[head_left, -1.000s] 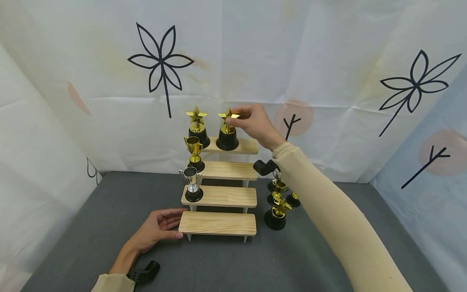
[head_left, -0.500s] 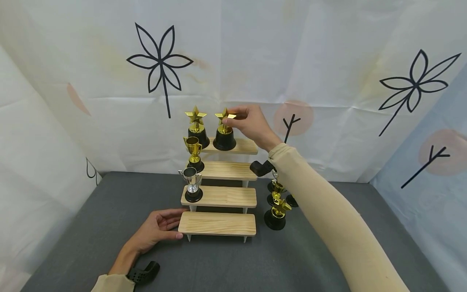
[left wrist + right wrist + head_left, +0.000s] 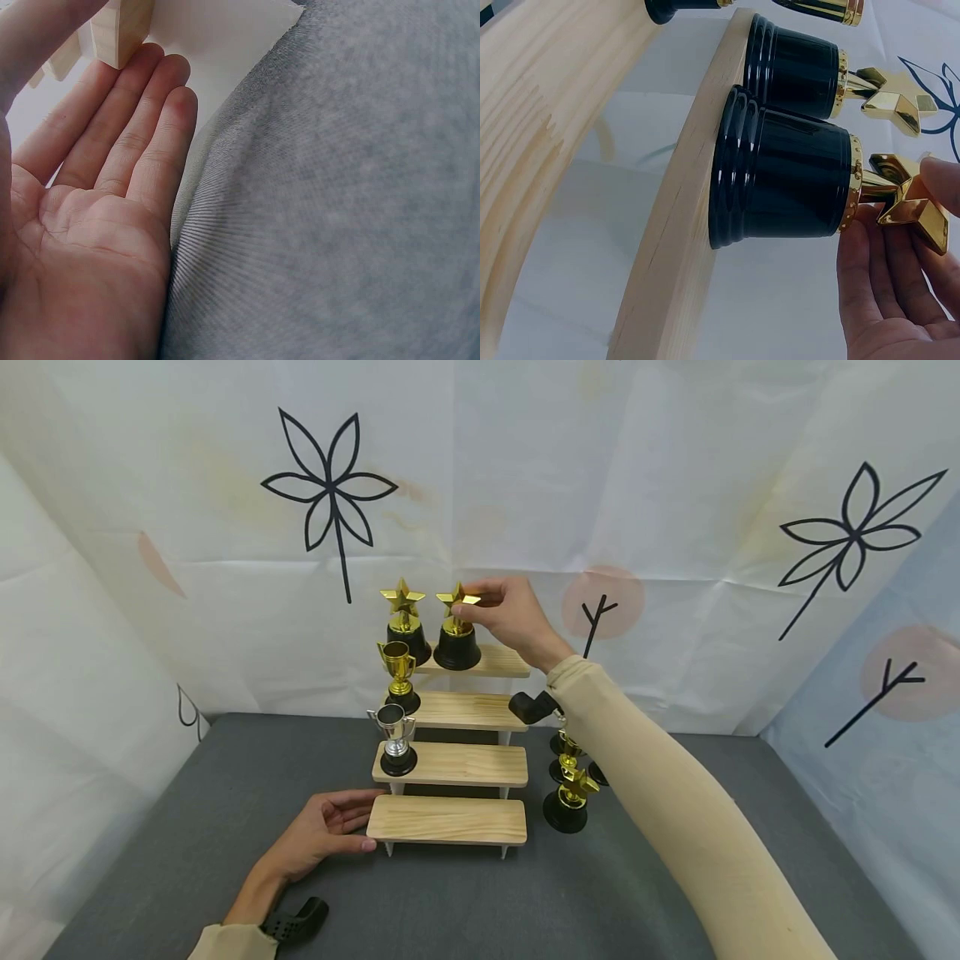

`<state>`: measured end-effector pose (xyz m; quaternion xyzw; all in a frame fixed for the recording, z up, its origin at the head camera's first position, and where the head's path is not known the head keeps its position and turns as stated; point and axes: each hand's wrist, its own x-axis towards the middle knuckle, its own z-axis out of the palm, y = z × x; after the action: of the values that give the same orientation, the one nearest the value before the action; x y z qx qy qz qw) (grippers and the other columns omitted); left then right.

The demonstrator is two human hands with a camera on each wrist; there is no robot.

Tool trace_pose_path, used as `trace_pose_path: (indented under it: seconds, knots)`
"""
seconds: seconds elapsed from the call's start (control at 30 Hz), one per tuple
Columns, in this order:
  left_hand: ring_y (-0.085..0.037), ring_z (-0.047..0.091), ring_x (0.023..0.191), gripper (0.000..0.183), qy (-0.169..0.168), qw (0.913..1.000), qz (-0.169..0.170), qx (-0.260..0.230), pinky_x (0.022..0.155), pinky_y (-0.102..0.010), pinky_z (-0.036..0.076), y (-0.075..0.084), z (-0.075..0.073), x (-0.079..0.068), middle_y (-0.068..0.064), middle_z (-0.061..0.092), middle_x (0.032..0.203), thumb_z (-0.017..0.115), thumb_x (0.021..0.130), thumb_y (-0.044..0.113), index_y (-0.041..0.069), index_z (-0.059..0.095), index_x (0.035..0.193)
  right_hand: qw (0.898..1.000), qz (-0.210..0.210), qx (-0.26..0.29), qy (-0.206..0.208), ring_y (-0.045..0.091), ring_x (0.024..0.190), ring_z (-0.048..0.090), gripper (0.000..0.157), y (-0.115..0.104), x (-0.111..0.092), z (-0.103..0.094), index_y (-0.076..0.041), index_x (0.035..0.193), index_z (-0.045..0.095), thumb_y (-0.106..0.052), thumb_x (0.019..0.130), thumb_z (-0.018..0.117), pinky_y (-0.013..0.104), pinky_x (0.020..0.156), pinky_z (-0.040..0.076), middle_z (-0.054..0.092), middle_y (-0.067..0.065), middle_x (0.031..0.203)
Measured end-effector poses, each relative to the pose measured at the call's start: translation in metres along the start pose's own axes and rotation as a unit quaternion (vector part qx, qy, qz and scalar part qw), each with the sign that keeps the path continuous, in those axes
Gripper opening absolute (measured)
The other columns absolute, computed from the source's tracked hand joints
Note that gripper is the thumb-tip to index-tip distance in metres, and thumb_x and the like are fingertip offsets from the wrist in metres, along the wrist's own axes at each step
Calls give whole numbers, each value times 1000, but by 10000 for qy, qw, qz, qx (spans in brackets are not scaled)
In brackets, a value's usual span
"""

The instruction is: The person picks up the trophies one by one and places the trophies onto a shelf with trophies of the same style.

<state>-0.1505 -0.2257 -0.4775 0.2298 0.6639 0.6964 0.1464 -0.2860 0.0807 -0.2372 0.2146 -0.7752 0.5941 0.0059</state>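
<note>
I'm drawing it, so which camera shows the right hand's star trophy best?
Right wrist: the star trophy looks biggest there, black base clear. Head shows it smaller, partly behind the right hand; left wrist doesn't show it.

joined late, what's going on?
A person's right hand holds a gold star trophy by its star, on the top step of a wooden stand. A second star trophy is beside it; a gold cup and silver cup stand on the next two steps down. The left hand rests at the bottom step's left end. More trophies are to the stand's right.
</note>
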Motion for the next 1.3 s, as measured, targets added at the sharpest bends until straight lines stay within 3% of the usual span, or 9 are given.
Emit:
trace_pose_path:
  seconds: [0.67, 1.3]
  knots:
    - [-13, 61, 124, 73, -6, 10000, 27, -89, 104, -31, 52, 0, 0, -1, -22, 56, 142, 79, 83, -7, -22, 39, 142, 10000, -41, -56, -42, 26, 110, 66, 37, -1, -3, -8, 1, 128, 67, -6, 92, 76, 35, 100, 54, 70, 16, 121]
    - [-13, 61, 124, 72, -76, 9999, 55, -134, 105, -32, 52, 0, -1, 0, -23, 55, 143, 77, 84, -8, -22, 38, 142, 9997, -77, 35, 216, 25, 115, 65, 44, 9, -41, -44, 7, 133, 61, -6, 93, 74, 35, 106, 52, 65, 22, 128]
